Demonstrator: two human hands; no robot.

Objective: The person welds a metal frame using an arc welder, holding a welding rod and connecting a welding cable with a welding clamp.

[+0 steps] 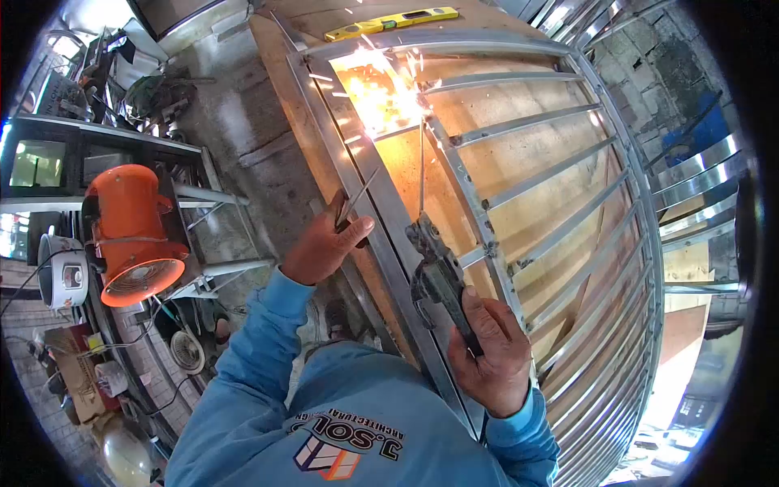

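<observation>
My right hand (491, 353) is closed around the handle of a dark electrode holder (438, 272). A thin welding rod (422, 166) is clamped in its jaws and points away from me. At the rod's far end a bright arc throws sparks over a joint of the metal grille (464, 183), and the glare hides that joint. My left hand (320, 247) is closed on a thin, pointed metal rod (361, 195), beside the long side bar (389, 211) of the frame. Dark weld marks show where several slats meet the inner bar.
Under the grille lies a wooden board (410, 166), with a yellow spirit level (392, 23) at its far edge. To the left are an orange portable blower (134, 235), a white appliance (63, 272) and a metal stand (219, 268). Metal strips (698, 174) are at the right.
</observation>
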